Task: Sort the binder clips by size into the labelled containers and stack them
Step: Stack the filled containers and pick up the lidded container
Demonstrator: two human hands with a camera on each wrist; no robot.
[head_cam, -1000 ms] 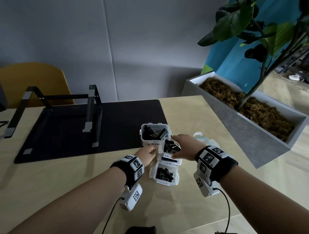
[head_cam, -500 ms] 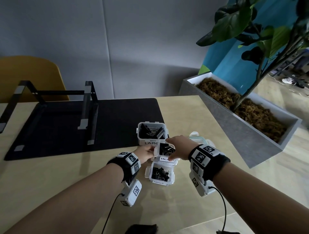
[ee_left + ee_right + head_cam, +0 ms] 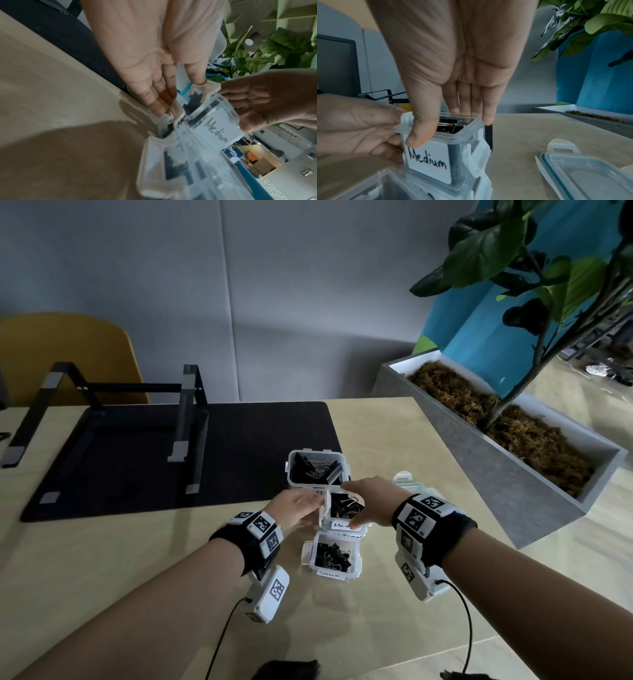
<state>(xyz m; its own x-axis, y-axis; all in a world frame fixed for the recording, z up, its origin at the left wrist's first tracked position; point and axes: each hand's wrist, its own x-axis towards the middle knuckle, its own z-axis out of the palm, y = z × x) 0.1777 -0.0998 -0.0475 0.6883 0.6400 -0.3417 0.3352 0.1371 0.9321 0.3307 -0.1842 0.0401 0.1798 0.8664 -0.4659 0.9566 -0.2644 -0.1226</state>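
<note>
Three clear plastic containers of black binder clips stand in a row on the wooden table: Large (image 3: 317,470) farthest, Medium (image 3: 342,508) in the middle, Small (image 3: 332,558) nearest. Both hands hold the Medium container (image 3: 428,161). My left hand (image 3: 298,508) grips its left side, thumb on the rim and fingers (image 3: 159,105) on the side latch. My right hand (image 3: 370,498) grips it from the right, thumb (image 3: 419,135) on the labelled front wall and fingers over the far rim. Whether the Medium container (image 3: 217,129) rests on something or is lifted I cannot tell.
Loose lids (image 3: 583,170) lie on the table just right of the containers, partly hidden behind my right wrist in the head view. A black mat (image 3: 154,460) with a laptop stand (image 3: 185,422) lies to the left. A grey planter (image 3: 507,460) borders the table's right side.
Both hands keep their hold on the Medium container, which has barely shifted between the Large and Small ones. The head view has swung a little.
</note>
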